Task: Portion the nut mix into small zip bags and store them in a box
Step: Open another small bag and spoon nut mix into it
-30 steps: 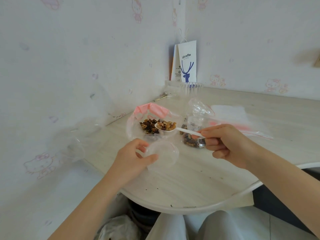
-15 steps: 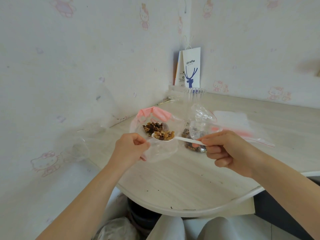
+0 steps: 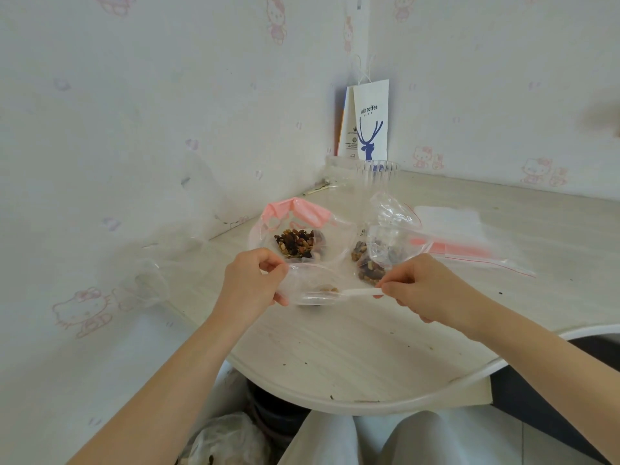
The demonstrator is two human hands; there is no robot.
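Two hands over the table (image 3: 335,347): my left hand (image 3: 250,283) pinches the small bag (image 3: 308,280) open, my right hand (image 3: 426,286) pinches the spoon (image 3: 359,293), its tip inside that bag, nut mix (image 3: 297,243) just beyond, far side.

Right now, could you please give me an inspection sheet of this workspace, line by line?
Surface: pale wooden table with a rounded edge, dotted with dark crumbs.
Job's things: large bag with pink zip lies open with nut mix inside; small zip bag is held open; white spoon has its bowl inside that bag; filled small bag lies behind the right hand; empty zip bags lie flat at the right.
Clutter: clear cup and paper coffee bag in the corner.
Hands: left hand pinches the small bag's rim; right hand pinches the spoon handle.
Cables: nothing seen.
Surroundings: cartoon-print wallpaper on both walls.
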